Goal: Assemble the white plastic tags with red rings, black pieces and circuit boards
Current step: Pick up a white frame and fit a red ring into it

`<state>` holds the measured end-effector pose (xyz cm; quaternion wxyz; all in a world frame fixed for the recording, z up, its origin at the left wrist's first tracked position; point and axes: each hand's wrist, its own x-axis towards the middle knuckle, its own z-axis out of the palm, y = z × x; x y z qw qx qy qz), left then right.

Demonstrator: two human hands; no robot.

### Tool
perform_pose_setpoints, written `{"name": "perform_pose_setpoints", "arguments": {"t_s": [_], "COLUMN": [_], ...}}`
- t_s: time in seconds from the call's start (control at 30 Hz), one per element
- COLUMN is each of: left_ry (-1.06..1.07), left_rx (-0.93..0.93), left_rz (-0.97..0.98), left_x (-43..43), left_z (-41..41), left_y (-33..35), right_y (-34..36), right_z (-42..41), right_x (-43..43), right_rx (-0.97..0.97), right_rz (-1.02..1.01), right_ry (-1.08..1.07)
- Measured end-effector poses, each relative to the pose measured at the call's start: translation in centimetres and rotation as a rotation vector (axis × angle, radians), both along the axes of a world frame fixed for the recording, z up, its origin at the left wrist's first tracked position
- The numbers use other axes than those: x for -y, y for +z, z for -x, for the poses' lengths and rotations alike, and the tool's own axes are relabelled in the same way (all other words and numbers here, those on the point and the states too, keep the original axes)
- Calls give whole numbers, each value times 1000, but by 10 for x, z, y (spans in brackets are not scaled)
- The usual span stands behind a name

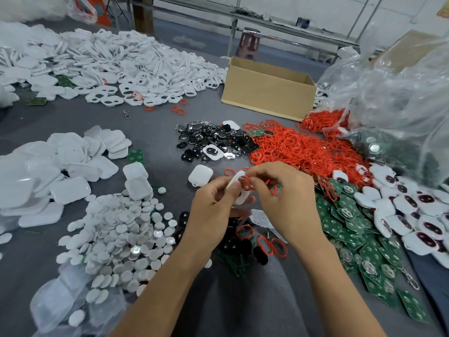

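Frame centre: white tag (234, 184) and red ring (247, 183) held together.
Fingers of the left hand (213, 205) curl round the white tag; thumb and forefinger of the right hand (284, 198) pinch the red ring against its edge. At 4 o'clock lie circuit boards (352, 229), at 12 o'clock black pieces (206, 139), at 1 o'clock loose red rings (303, 149), with a cardboard box (267, 93) beyond.

box (267, 93) behind ring pile (303, 152) | boards (345, 222) right — discs (116, 234) left
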<state>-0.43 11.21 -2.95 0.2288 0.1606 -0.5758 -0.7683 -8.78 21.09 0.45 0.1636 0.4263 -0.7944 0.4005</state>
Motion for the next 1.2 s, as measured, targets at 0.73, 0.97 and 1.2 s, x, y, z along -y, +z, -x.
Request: {"name": "perform_pose_setpoints", "arguments": {"t_s": [0.73, 0.97, 1.2], "left_ry": [20, 98, 71], "left_rx": [-149, -144, -151], "left_rz": [39, 99, 25], "left_x": [-6, -10, -10], "left_z": [1, 2, 2], "left_y": [2, -2, -2], "right_y": [-14, -21, -26], "right_z": [-13, -13, -16], "right_x": [10, 10, 12], "right_rx": [-211, -284, -289], "right_rz": [188, 227, 310], "right_ry": [-116, -131, -127]}}
